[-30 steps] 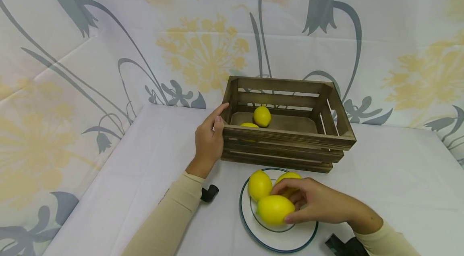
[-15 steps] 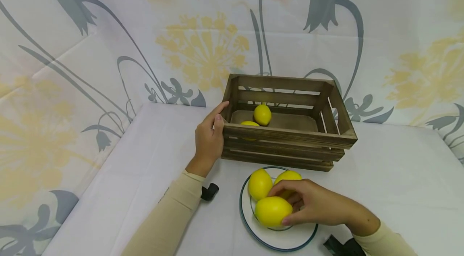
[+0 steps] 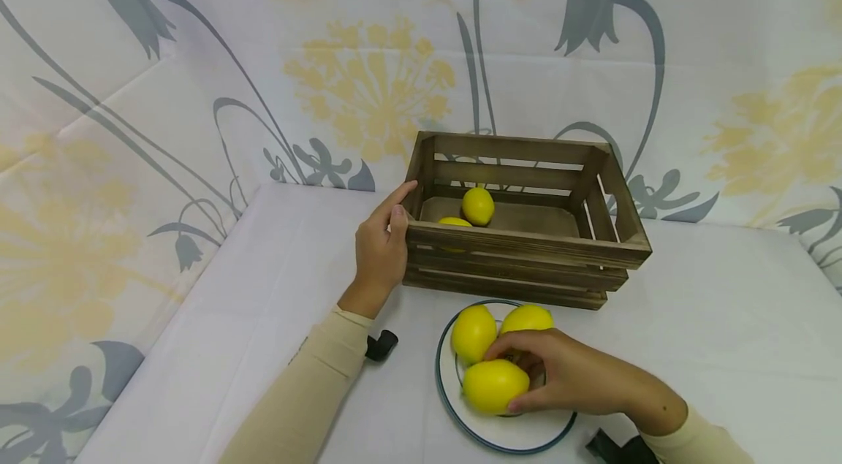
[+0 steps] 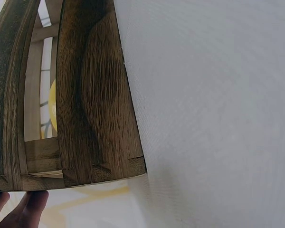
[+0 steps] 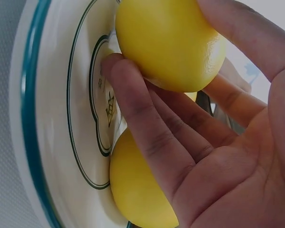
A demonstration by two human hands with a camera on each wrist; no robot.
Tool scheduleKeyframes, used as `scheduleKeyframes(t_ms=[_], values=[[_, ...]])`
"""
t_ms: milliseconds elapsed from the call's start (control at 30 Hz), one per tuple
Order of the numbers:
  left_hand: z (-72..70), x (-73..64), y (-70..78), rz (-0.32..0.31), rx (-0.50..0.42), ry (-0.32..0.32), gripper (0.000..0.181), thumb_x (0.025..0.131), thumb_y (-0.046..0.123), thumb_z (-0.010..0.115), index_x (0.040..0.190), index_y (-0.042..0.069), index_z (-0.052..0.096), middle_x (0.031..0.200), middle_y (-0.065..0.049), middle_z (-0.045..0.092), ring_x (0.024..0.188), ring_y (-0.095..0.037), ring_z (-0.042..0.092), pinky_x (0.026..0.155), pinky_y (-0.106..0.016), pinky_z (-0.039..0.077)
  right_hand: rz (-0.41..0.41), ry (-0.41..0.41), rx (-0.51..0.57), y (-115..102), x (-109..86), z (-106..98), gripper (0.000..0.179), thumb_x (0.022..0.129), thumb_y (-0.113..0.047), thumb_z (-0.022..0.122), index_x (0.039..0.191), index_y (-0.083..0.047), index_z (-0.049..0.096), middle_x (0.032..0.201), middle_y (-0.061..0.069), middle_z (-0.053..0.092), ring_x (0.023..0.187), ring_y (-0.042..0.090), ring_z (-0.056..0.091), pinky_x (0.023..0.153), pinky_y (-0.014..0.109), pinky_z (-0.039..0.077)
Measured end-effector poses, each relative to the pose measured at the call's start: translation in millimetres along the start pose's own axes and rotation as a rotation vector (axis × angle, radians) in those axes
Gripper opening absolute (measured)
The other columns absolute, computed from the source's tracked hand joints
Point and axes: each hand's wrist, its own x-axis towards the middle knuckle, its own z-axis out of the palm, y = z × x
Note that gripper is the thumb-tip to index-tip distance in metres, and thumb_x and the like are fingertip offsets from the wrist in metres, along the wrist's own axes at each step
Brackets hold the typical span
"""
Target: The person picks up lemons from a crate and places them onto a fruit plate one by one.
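Observation:
My right hand (image 3: 555,374) curls round a yellow lemon (image 3: 495,386) over the plate (image 3: 526,442), thumb on its near side. In the right wrist view its fingertips reach under that lemon (image 5: 168,42); whether the lemon touches the plate I cannot tell. Two other lemons lie on the plate, one at the left (image 3: 473,333), the other lemon (image 3: 528,318) behind my hand. My left hand (image 3: 381,248) rests against the left end of a slatted brown wooden crate (image 3: 526,239), index finger stretched along it. Inside the crate are a lemon (image 3: 478,206) and another lemon (image 3: 454,221) partly hidden by its front slat.
A white cloth (image 3: 296,245) covers the table. Behind it hangs a floral-printed cloth (image 3: 381,77), close to the crate's back. The plate sits just in front of the crate. Black wrist gear (image 3: 381,345) shows beside the left sleeve.
My right hand and its lemon have shifted slightly nearer and left over the plate, away from the rear lemon. My left hand stays at the crate.

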Motion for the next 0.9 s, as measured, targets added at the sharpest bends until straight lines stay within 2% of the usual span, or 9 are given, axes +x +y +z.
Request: scheduleKeyframes(t_ms=[133,333,500,633,900], values=[[0.0,-1.5,0.1,-0.012,0.001,-0.004,0.057,0.104,0.051,0.025,0.138,0.024,0.061,0.073,-0.002,0.055,0.059,-0.012,0.045,0.049,-0.028,0.033,0.003,-0.008,0.011,2.7,0.2,1.5,0.047,0.085,-0.031,0.078,0.127,-0.018,0.061,0.12,0.002,0.061,0.095,0.006,0.06,0.079,0.025,0.057],[-0.2,0.5,0.4,0.005,0.002,0.002,0.061,0.104,0.055,0.023,0.139,0.023,0.061,0.073,-0.003,0.056,0.061,-0.013,0.047,0.05,-0.029,0.033,0.017,0.005,-0.023,4.7,1.9,1.8,0.047,0.084,-0.035,0.078,0.126,-0.021,0.062,0.116,-0.002,0.061,0.087,0.005,0.059,0.075,0.024,0.056],[-2.3,0.0,2.6,-0.011,0.007,-0.002,0.063,0.103,0.057,0.022,0.138,0.022,0.061,0.072,-0.003,0.055,0.058,-0.014,0.043,0.051,-0.029,0.034,0.035,0.005,-0.017,2.3,2.2,2.8,0.047,0.084,-0.034,0.079,0.125,-0.022,0.062,0.114,-0.002,0.06,0.083,0.004,0.058,0.072,0.025,0.056],[-2.7,2.0,3.0,0.003,0.006,-0.001,0.064,0.103,0.059,0.021,0.139,0.023,0.06,0.072,-0.003,0.054,0.056,-0.014,0.041,0.05,-0.029,0.033,0.029,0.009,-0.04,-0.7,2.2,0.9,0.048,0.084,-0.036,0.078,0.127,-0.022,0.062,0.111,-0.004,0.061,0.08,0.003,0.057,0.071,0.024,0.055],[-1.3,2.2,3.0,-0.006,0.009,-0.004,0.065,0.103,0.06,0.021,0.138,0.023,0.061,0.071,-0.003,0.054,0.056,-0.013,0.041,0.051,-0.03,0.034,0.034,0.024,-0.061,-2.9,-0.5,-0.2,0.049,0.085,-0.036,0.077,0.129,-0.021,0.063,0.111,-0.006,0.062,0.083,0.004,0.056,0.072,0.023,0.054]])
